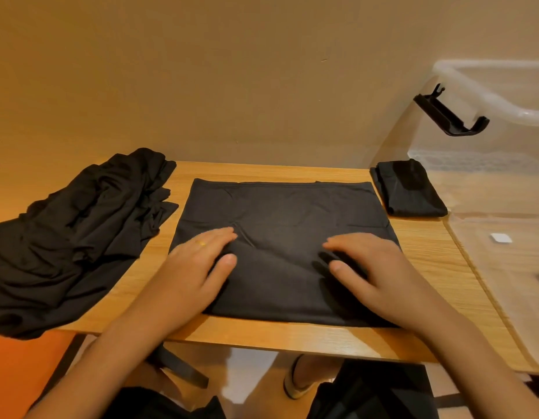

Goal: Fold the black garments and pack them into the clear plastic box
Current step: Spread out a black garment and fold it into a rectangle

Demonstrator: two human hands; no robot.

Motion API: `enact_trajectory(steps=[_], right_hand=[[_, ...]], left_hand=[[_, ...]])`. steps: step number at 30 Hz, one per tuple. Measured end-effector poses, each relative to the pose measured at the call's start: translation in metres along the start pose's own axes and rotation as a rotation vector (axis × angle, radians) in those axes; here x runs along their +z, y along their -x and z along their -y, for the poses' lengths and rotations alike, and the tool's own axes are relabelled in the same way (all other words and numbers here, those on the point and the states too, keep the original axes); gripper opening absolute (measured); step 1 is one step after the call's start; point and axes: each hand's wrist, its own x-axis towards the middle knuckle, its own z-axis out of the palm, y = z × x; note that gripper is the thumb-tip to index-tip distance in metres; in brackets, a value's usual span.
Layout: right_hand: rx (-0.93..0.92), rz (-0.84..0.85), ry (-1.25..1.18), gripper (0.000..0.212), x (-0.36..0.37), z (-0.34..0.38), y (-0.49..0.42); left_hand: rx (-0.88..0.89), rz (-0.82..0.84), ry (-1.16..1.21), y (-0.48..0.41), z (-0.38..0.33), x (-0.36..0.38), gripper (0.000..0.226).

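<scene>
**Item 1. Black garment point(280, 213), centre of frame.** Lies flat on the wooden table point(428, 258) as a rough square, far edge straight, a few creases across the middle. Probably mid-fold, laid out so the next fold comes out square.

**Item 2. Left hand point(198, 261), lower centre-left.** Palm down on the garment's near-left part, fingers straight and together, nothing gripped. Small ring point(202, 244) on one finger. Prob. pinning or smoothing the cloth.

**Item 3. Right hand point(368, 267), lower centre-right.** Palm down on the near-right part, fingers stretched out, thumb apart. A low ridge of cloth sits btwn thumb and forefinger. It looks pushed up, not pinched, but blur makes that uncertain.

**Item 4. Heap of black garments point(81, 231), left of frame.** Unfolded and crumpled, hanging over the table's left edge, close beside item 1. Judged to be the stock still to fold.

**Item 5. Folded black bundle point(408, 189), right of centre.** Compact, at the foot of the clear plastic box point(488, 95). Can't tell if it is inside the wall or just outside it.

**Item 6. Box, upper right to right edge.** Open at the top, black latch point(449, 113) hanging from the rim, white tag point(501, 238) seen through the plastic.

**Obstructions.** The heap crowds the left side, so a sideways fold there could snag it. The route to the box on the right looks open, w/ the bundle near the way in.
</scene>
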Motion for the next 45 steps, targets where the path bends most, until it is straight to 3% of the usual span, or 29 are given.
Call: enact_trajectory(steps=[6, 15, 22, 25, 28, 32, 40, 45], right_hand=[[0.107, 0.267, 0.235, 0.071, 0.048, 0.014, -0.022], [0.297, 0.242, 0.298, 0.07, 0.032, -0.024, 0.008], [0.364, 0.242, 0.234, 0.077, 0.015, -0.028, -0.006], [0.207, 0.184, 0.228, 0.072, 0.015, -0.013, -0.036], [0.118, 0.223, 0.211, 0.07, 0.033, -0.003, -0.064], [0.166, 0.276, 0.248, 0.067, 0.05, -0.021, -0.07], [0.358, 0.279, 0.264, 0.067, 0.024, -0.061, -0.071], [0.219, 0.21, 0.234, 0.066, 0.022, -0.041, -0.106]], left_hand=[[-0.106, 0.26, -0.278, -0.015, -0.007, 0.042, 0.072], [-0.21, 0.285, -0.354, 0.018, 0.024, 0.022, 0.069], [-0.281, 0.368, -0.369, 0.009, 0.017, -0.011, 0.101], [-0.206, 0.196, -0.332, -0.027, -0.006, -0.004, 0.08], [-0.185, 0.215, -0.274, -0.063, -0.009, 0.027, 0.067], [-0.221, 0.237, -0.289, -0.07, 0.014, 0.048, 0.069], [-0.38, 0.271, -0.297, -0.06, 0.043, 0.023, 0.071], [-0.28, 0.229, -0.268, -0.1, 0.028, 0.022, 0.064]])
